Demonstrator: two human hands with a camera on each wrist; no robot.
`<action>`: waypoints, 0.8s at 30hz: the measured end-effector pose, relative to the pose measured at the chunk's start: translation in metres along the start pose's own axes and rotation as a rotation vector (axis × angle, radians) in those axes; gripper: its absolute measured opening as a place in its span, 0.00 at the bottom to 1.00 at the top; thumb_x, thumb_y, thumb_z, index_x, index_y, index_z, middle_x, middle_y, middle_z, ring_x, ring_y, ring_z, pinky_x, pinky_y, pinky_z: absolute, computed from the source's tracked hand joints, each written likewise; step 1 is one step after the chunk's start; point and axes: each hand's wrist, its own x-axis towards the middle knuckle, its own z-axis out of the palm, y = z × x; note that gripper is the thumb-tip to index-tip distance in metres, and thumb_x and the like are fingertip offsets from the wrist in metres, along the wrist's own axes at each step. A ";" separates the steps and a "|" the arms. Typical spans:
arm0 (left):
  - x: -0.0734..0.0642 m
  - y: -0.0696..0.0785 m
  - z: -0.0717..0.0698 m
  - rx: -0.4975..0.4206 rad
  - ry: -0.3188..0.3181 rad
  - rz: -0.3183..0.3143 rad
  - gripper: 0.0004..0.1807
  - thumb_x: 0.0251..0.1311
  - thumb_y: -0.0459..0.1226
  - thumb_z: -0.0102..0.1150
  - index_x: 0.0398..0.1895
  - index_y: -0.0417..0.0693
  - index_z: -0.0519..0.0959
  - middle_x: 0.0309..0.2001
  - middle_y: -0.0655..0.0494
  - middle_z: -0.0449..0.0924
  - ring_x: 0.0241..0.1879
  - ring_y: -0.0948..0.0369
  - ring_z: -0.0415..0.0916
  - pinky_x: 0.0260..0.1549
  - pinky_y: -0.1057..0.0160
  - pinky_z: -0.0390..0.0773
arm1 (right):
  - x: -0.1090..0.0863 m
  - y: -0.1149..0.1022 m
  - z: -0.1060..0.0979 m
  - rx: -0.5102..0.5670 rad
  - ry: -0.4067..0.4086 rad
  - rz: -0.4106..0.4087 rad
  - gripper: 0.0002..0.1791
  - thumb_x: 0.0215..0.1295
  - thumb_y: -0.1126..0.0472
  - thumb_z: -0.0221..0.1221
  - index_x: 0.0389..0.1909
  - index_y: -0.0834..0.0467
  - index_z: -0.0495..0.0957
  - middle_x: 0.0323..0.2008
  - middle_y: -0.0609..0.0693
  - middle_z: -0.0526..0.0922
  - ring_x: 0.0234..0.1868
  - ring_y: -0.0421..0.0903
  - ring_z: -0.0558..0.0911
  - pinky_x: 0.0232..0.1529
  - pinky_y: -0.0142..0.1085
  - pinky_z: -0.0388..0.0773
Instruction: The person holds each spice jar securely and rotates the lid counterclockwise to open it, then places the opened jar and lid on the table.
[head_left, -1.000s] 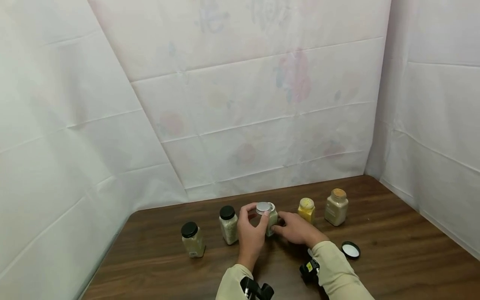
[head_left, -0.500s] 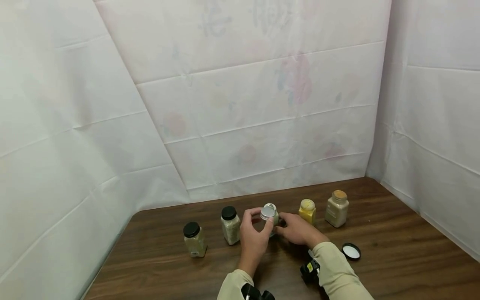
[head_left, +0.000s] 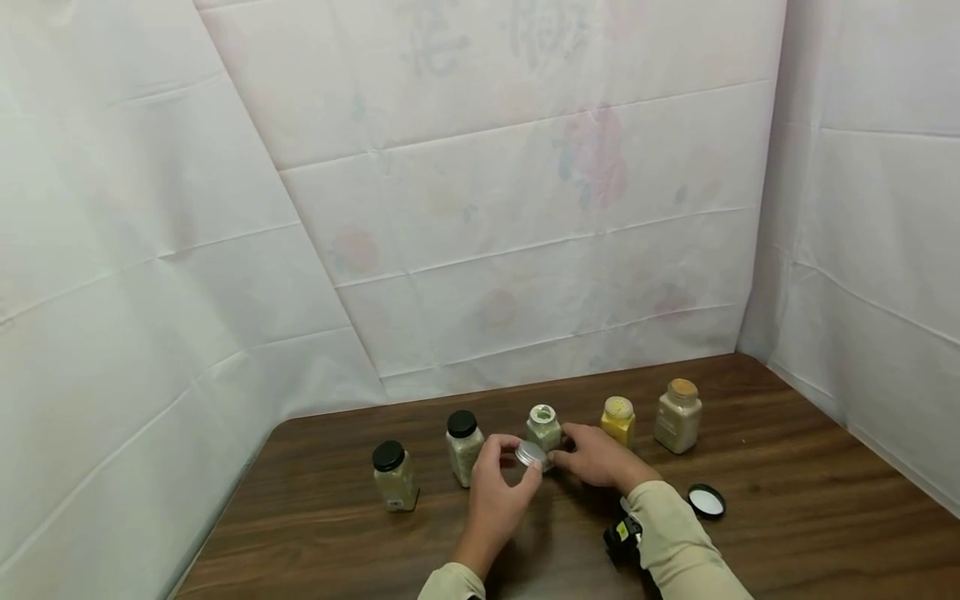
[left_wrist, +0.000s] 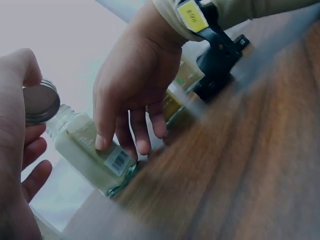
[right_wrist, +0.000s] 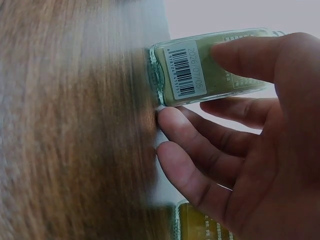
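A white sheet (head_left: 480, 208) hung at the far side, with faded pink and blue marks and characters too faint to read. Before it spread the brown wooden table (head_left: 315, 533).

The right hand (head_left: 600, 458) gripped the lower part of the green jar (head_left: 542, 429), thumb on one face and fingers round the other side. The left hand (head_left: 501, 492) was partly curled, pinching the silver lid between thumb and fingers.

The tan jar (head_left: 677, 425), with an orange-brown top, stood far right. Left of the hands stood the jar of pale grains (head_left: 464, 454) and, farther left, the olive jar (head_left: 397, 487), both under black caps. The green jar stood uncapped on the table between the hands, pale green stuff inside. The yellow jar (head_left: 617, 429), pale-topped and filled with yellow, was just to its right.

A black lid (head_left: 707, 501) lay near right, white inside up. The silver lid (head_left: 530, 454) was just beside the green jar's mouth. The white label (right_wrist: 186, 70) on that jar read "2026/07/05" beside a barcode; the smaller print was unreadable.
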 end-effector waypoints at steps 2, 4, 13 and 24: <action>-0.003 0.002 -0.002 0.021 -0.021 -0.003 0.15 0.55 0.32 0.67 0.45 0.48 0.76 0.45 0.61 0.77 0.45 0.61 0.75 0.47 0.52 0.79 | 0.001 0.000 0.000 -0.004 -0.004 0.002 0.14 0.68 0.54 0.64 0.48 0.57 0.78 0.42 0.49 0.83 0.43 0.48 0.81 0.47 0.50 0.77; -0.006 0.004 -0.005 0.036 -0.041 -0.011 0.15 0.54 0.32 0.67 0.45 0.47 0.76 0.44 0.59 0.77 0.45 0.60 0.75 0.46 0.52 0.79 | 0.001 0.000 0.000 -0.002 -0.011 0.020 0.16 0.68 0.53 0.64 0.51 0.58 0.78 0.43 0.50 0.83 0.44 0.49 0.82 0.47 0.50 0.77; -0.010 0.005 -0.004 0.082 -0.157 -0.029 0.16 0.58 0.34 0.64 0.49 0.43 0.77 0.47 0.56 0.77 0.46 0.61 0.74 0.46 0.56 0.79 | 0.000 0.000 0.000 0.021 -0.028 0.060 0.19 0.69 0.51 0.63 0.54 0.58 0.77 0.44 0.49 0.83 0.44 0.48 0.82 0.46 0.50 0.77; -0.014 0.001 0.004 0.246 -0.350 -0.007 0.17 0.60 0.41 0.63 0.53 0.50 0.79 0.43 0.61 0.71 0.37 0.64 0.74 0.35 0.64 0.76 | 0.001 0.004 -0.001 -0.018 -0.016 0.010 0.11 0.70 0.52 0.62 0.46 0.54 0.79 0.42 0.48 0.83 0.43 0.48 0.82 0.45 0.50 0.77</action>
